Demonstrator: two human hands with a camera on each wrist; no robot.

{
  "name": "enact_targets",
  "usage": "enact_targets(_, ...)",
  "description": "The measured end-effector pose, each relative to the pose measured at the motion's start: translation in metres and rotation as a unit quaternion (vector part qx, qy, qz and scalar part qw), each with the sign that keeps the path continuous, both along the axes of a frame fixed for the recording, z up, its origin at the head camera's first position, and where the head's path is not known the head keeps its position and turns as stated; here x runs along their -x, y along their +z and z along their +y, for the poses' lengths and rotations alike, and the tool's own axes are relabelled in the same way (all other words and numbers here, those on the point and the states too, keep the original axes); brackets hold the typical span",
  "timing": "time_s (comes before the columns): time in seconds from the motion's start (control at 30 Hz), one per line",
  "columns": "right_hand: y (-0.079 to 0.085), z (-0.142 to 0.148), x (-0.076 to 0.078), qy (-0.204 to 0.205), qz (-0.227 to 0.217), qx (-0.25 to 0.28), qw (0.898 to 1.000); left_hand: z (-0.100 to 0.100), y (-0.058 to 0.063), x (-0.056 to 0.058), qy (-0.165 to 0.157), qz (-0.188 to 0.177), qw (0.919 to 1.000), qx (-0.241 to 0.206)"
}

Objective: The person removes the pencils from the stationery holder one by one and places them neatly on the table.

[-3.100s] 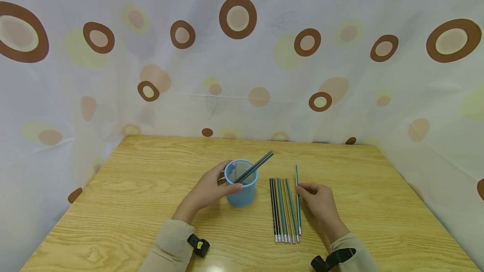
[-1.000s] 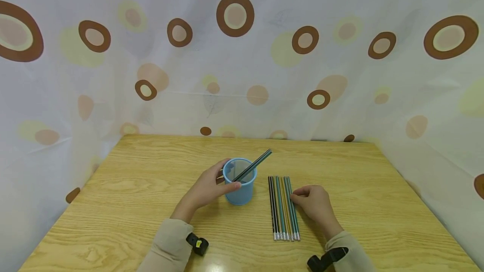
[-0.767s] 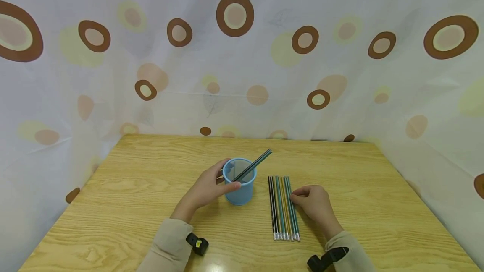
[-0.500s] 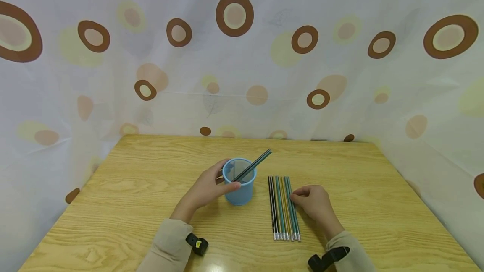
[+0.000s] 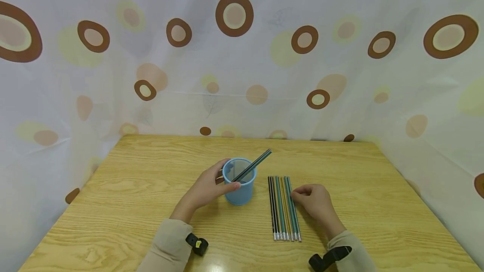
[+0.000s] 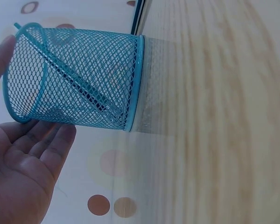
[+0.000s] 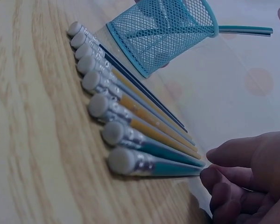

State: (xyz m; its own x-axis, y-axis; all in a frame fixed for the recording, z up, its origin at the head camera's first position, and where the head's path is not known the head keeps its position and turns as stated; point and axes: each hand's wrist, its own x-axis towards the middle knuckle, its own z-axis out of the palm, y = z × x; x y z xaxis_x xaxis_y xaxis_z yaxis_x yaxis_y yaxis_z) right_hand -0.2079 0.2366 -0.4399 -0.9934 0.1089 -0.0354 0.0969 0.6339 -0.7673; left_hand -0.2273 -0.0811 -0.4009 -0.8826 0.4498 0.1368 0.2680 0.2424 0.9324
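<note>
My left hand (image 5: pixel 206 188) grips a blue mesh pencil cup (image 5: pixel 239 197) near its rim, thumb in front and fingers behind. The cup stands upright on the table. Dark and teal pencils (image 5: pixel 258 163) lean in it toward the right, their upper ends sticking out past the rim. Right of the cup lies a row of pencils (image 7: pixel 130 101), black, yellow and teal, with white eraser ends toward me. At the row's right edge, my right hand (image 5: pixel 316 204) pinches the outermost teal pencil (image 7: pixel 170 169) between thumb and forefinger, beyond its middle.
The wood-grain table (image 5: pixel 151 163) reaches back to a white curtain (image 5: pixel 227 62) with brown and yellow spots, which also hangs at both sides. Black straps with small devices sit on both sleeves, one by the left wrist (image 5: pixel 198 244).
The teal pencil in my right hand has moved left to lie against the row. In the last half second its eraser end has shifted slightly right. My left hand keeps holding the cup.
</note>
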Motion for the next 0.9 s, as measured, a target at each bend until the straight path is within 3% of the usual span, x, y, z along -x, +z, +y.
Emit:
enact_targets(0.17,0.003,-0.001,-0.002,-0.004,-0.004,0.03,1.0,-0.001,-0.021,0.014,0.008,0.001,1.0,0.004)
enact_targets(0.23,0.004,-0.001,-0.002,-0.005,-0.005,0.043,0.999,-0.002,-0.024,0.015,0.01,0.004,0.9999,0.004)
enact_targets(0.5,0.004,-0.002,0.001,-0.009,-0.01,0.071,0.997,-0.003,-0.024,0.014,0.014,0.007,0.9998,0.01)
enact_targets(0.9,0.011,-0.006,-0.002,0.014,0.014,0.095,0.995,-0.003,-0.024,0.014,0.013,0.007,0.9999,0.007)
